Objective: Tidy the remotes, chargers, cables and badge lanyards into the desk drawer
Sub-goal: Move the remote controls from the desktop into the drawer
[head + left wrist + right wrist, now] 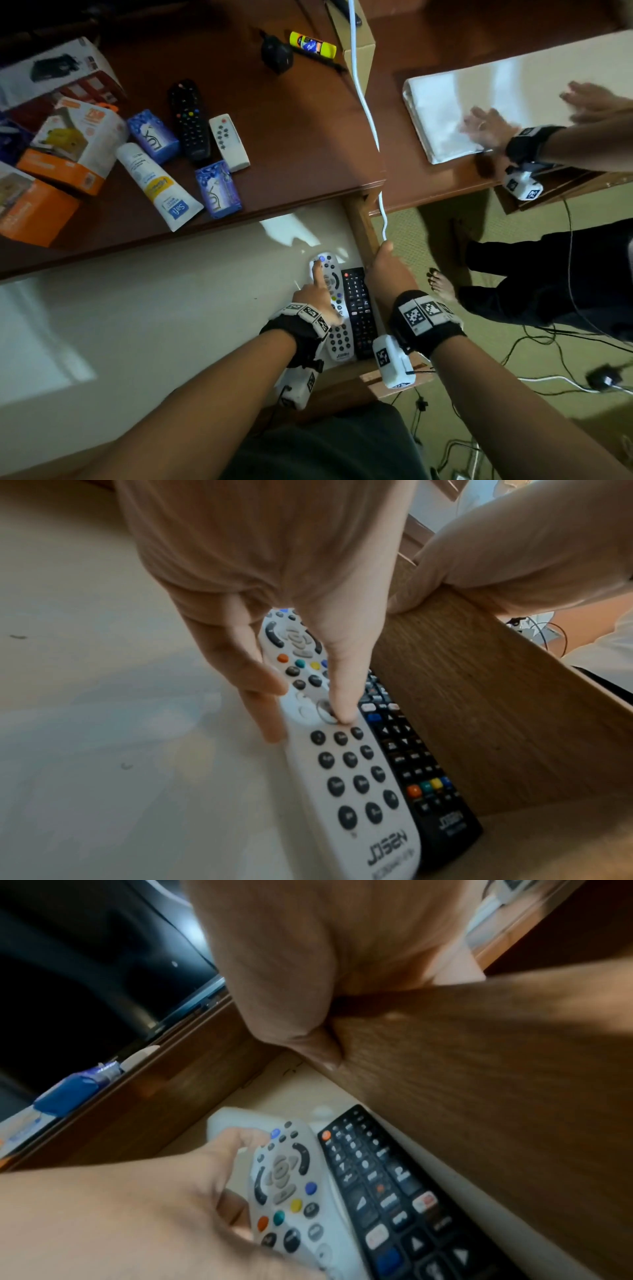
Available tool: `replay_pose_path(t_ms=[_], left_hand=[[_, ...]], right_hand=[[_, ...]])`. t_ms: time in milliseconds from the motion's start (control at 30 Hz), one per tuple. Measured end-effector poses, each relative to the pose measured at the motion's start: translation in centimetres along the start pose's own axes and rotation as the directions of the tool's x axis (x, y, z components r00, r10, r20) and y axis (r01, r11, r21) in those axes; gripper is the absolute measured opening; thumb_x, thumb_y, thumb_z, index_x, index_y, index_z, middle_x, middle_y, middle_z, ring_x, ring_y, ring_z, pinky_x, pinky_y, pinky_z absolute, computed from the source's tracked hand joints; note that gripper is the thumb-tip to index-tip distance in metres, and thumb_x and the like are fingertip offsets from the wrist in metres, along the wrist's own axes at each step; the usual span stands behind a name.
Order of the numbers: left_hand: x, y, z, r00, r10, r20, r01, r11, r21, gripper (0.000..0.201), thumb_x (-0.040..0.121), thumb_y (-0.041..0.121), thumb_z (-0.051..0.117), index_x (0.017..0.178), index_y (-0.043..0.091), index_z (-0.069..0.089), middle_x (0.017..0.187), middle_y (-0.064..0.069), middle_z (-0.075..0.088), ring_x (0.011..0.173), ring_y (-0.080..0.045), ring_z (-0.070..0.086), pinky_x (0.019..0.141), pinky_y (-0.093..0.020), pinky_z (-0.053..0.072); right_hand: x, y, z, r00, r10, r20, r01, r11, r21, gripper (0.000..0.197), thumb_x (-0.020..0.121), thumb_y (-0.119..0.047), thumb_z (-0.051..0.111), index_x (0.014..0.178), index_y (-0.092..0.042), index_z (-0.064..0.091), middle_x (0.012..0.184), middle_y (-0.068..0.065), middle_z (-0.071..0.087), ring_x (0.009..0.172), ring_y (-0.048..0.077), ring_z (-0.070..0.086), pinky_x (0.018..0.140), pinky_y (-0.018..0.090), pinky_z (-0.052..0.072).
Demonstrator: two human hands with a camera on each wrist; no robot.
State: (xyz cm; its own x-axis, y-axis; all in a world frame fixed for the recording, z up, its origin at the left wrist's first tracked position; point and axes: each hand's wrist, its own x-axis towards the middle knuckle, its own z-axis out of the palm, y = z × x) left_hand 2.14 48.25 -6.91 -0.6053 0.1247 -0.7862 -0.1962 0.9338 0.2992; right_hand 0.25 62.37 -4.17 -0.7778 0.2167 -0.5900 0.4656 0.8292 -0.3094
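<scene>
Two remotes lie side by side in the open drawer [205, 291]: the white remote [346, 767] touches the black remote [421, 775]. The left hand [274, 615] pinches the white one between thumb and fingers. The right hand [385, 270] clasps the drawer's wooden side, thumb inside.

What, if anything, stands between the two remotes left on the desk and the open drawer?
Nothing visible blocks them. The black remote and small white remote lie on the desktop among soap boxes, and the drawer floor left of the stowed remotes is bare.

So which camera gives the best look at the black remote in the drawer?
The right wrist view: the black remote fills the frame, unobstructed, against the drawer wall. The left wrist view shows its lower half beside the white remote; the head view shows it whole but small.
</scene>
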Motion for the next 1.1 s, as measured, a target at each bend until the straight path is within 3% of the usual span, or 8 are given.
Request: replay_pose_path(t_ms=[233, 400, 500, 600, 667, 767, 933, 1100], left_hand=[[0.0, 0.8, 0.6, 0.999, -0.027, -0.047, 0.023, 0.997, -0.078, 0.127, 0.071, 0.032, 0.08, 0.146, 0.013, -0.021, 0.087, -0.003, 0.058, 0.074, -0.022, 0.057, 0.067, -0.03, 0.048], [-0.1, 0.7, 0.6, 0.996, -0.065, -0.059, 0.064, 0.998, -0.024, 0.127, 0.067, 0.046, 0.081, 0.145, 0.018, -0.015, 0.104, -0.009, 0.061, 0.085, -0.027, 0.063, 0.075, -0.035, 0.054], [-0.3, 0.6, 0.6, 0.995, -0.071, -0.063, 0.069, 0.997, -0.033, 0.123, 0.064, 0.046, 0.082, 0.143, 0.026, -0.009, 0.12, -0.012, 0.049, 0.102, -0.033, 0.059, 0.086, -0.042, 0.051], [-0.6, 0.6, 0.3, 0.995, -0.06, -0.078, 0.058, 0.998, -0.027, 0.113, 0.065, 0.048, 0.081, 0.141, 0.026, 0.0, 0.127, -0.011, 0.035, 0.11, -0.035, 0.053, 0.089, -0.043, 0.048], [-0.8, 0.5, -0.1, 0.985, -0.069, -0.158, 0.064, 0.997, -0.031, 0.1, 0.068, 0.048, 0.079, 0.138, 0.026, 0.011, 0.129, -0.009, 0.029, 0.113, -0.033, 0.048, 0.091, -0.044, 0.047], [-1.2, 0.4, -1.5, 0.953, -0.082, -0.293, 0.06, 0.995, -0.086, 0.072, 0.076, 0.043, 0.073, 0.132, 0.021, 0.033, 0.132, -0.006, 0.029, 0.118, -0.029, 0.042, 0.093, -0.043, 0.046], [-2.8, -1.4, -6.8, 0.851, -0.014, -0.525, -0.17, 0.939, -0.3, 0.03, 0.082, 0.036, 0.067, 0.109, 0.023, 0.061, 0.12, 0.0, 0.049, 0.106, -0.019, 0.056, 0.089, -0.032, 0.046], [-4.7, -4.8, -14.3, 0.594, -0.064, -0.802, -0.387, 0.852, -0.354, 0.009, 0.078, 0.017, 0.07, 0.086, 0.018, 0.068, 0.092, 0.001, 0.062, 0.078, -0.014, 0.063, 0.079, -0.033, 0.052]], right_hand=[[-0.1, -0.2, 0.2, 1.0, -0.013, -0.026, 0.013, 1.0, 0.0, 0.044, 0.086, -0.007, 0.044, 0.126, -0.015, 0.026, 0.105, 0.013, 0.061, 0.092, 0.034, 0.061, 0.082, 0.05, 0.053], [-0.7, -0.2, -0.1, 1.0, -0.018, -0.025, 0.017, 0.999, -0.037, 0.037, 0.088, -0.01, 0.043, 0.121, -0.012, 0.026, 0.101, 0.012, 0.061, 0.09, 0.033, 0.061, 0.077, 0.045, 0.05], [-0.7, -0.2, -0.4, 1.0, -0.001, 0.005, 0.001, 0.999, -0.044, 0.034, 0.089, -0.01, 0.041, 0.12, -0.013, 0.026, 0.104, 0.013, 0.062, 0.09, 0.033, 0.061, 0.078, 0.045, 0.049], [-0.6, -0.8, -1.1, 0.997, 0.061, 0.041, -0.058, 0.996, -0.073, 0.05, 0.089, -0.017, 0.045, 0.133, -0.007, 0.024, 0.117, 0.014, 0.057, 0.105, 0.036, 0.057, 0.083, 0.045, 0.045], [-0.9, -1.5, -1.3, 0.994, 0.004, -0.11, -0.017, 0.994, -0.111, 0.049, 0.085, -0.021, 0.052, 0.126, -0.006, 0.032, 0.118, 0.015, 0.052, 0.11, 0.037, 0.051, 0.082, 0.043, 0.044], [-1.1, -3.3, -1.8, 0.924, -0.167, -0.345, 0.101, 0.974, -0.202, 0.042, 0.077, -0.021, 0.057, 0.113, -0.006, 0.044, 0.108, 0.016, 0.05, 0.105, 0.036, 0.046, 0.082, 0.043, 0.042], [0.3, -7.9, -2.5, 0.784, -0.47, -0.405, 0.46, 0.878, -0.13, 0.029, 0.075, -0.024, 0.061, 0.095, -0.004, 0.056, 0.097, 0.018, 0.052, 0.097, 0.037, 0.045, 0.082, 0.047, 0.04], [1.5, -14.0, -2.9, 0.693, -0.644, -0.324, 0.636, 0.758, -0.144, 0.021, 0.077, -0.018, 0.061, 0.086, -0.002, 0.05, 0.095, 0.02, 0.049, 0.091, 0.038, 0.044, 0.072, 0.05, 0.043]])
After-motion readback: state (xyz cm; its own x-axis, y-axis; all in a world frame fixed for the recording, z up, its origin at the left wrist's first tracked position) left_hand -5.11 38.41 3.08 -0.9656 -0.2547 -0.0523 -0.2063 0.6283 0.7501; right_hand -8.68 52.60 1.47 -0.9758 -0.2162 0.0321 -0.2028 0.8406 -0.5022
